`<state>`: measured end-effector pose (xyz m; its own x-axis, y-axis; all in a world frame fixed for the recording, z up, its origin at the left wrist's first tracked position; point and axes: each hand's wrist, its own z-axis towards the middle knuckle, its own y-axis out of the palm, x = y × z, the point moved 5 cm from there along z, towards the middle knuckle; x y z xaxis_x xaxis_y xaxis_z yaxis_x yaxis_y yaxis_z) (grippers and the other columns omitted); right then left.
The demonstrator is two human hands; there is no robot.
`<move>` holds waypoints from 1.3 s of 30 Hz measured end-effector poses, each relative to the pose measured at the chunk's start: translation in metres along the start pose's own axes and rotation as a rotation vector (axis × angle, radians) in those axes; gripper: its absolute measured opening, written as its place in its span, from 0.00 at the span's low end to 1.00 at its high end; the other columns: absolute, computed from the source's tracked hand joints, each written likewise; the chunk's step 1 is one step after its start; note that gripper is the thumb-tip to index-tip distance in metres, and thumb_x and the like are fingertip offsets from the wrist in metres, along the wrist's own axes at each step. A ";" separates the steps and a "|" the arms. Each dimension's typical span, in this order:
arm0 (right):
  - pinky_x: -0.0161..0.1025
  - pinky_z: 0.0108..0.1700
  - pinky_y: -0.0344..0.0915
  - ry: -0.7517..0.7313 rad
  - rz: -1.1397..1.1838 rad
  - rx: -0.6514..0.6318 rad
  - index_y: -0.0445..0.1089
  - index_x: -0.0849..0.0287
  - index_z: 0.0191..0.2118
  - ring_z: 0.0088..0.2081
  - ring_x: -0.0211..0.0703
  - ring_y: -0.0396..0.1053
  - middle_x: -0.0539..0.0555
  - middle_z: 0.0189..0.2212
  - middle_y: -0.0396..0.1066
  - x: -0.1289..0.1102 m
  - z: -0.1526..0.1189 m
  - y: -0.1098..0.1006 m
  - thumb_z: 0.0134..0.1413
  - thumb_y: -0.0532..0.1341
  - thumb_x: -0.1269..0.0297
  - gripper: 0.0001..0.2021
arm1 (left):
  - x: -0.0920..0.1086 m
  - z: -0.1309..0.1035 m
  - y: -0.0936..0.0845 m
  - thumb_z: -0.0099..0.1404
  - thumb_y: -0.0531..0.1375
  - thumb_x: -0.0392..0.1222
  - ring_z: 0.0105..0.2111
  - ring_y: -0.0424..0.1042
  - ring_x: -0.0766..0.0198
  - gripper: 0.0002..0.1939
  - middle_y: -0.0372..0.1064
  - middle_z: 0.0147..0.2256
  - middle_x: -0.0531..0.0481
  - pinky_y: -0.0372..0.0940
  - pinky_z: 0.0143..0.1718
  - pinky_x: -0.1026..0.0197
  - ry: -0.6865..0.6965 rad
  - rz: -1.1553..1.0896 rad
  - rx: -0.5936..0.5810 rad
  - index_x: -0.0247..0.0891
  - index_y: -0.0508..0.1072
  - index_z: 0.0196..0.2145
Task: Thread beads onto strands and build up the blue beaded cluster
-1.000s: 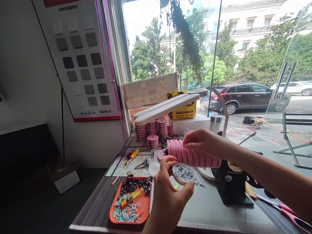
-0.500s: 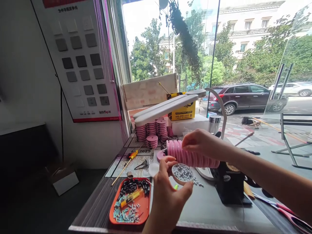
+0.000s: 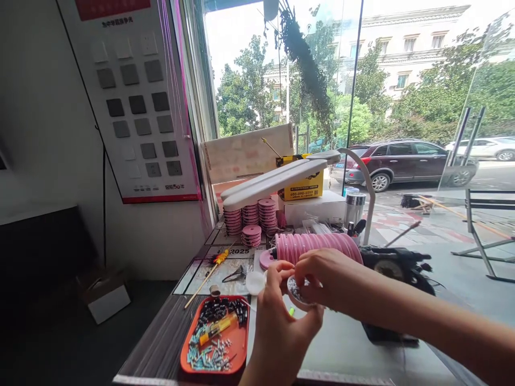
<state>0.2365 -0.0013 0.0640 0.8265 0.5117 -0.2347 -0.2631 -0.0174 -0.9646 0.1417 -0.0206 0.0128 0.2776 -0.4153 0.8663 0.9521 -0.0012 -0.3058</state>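
Note:
My left hand is wrapped round a small round cup of grey beads, thumb on its near side. Over the cup is my right hand, its fingers bent down into the beads; whether they pinch any is hidden. Just behind the hands lies a row of pink spools on a black holder. A white round lid rests left of the cup.
An orange tray with black and metal parts sits at the front left. Behind are stacked pink spools, a white lamp, a yellow box and a feathered stick.
My right hand has come down from the pink spools into the cup, now covering most of the beads. My left hand still holds the cup.

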 end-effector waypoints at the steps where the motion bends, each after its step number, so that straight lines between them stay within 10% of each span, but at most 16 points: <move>1: 0.32 0.30 0.54 -0.005 0.007 0.014 0.73 0.59 0.23 0.26 0.36 0.63 0.51 0.23 0.71 0.002 0.000 -0.001 0.39 0.56 0.74 0.09 | 0.000 0.000 0.000 0.51 0.61 0.34 0.37 0.70 0.60 0.20 0.68 0.43 0.48 0.62 0.37 0.60 -0.001 -0.004 0.001 0.40 0.63 0.42; 19: 0.33 0.24 0.50 0.061 0.516 0.179 0.70 0.63 0.23 0.21 0.31 0.53 0.46 0.16 0.61 0.080 0.018 -0.027 0.40 0.60 0.58 0.11 | -0.004 0.002 0.000 0.50 0.62 0.34 0.38 0.69 0.60 0.21 0.66 0.42 0.48 0.63 0.41 0.59 -0.021 -0.018 -0.004 0.39 0.61 0.42; 39: 0.32 0.24 0.53 0.104 0.335 0.212 0.70 0.62 0.21 0.22 0.33 0.56 0.48 0.16 0.63 0.067 0.015 -0.032 0.41 0.60 0.66 0.06 | -0.007 0.005 0.001 0.49 0.62 0.36 0.37 0.70 0.60 0.23 0.68 0.39 0.50 0.63 0.41 0.58 -0.004 -0.059 0.006 0.41 0.60 0.43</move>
<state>0.2930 0.0464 0.0808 0.7207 0.4179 -0.5531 -0.6141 0.0147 -0.7891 0.1413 -0.0131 0.0089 0.2211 -0.4112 0.8843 0.9677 -0.0201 -0.2514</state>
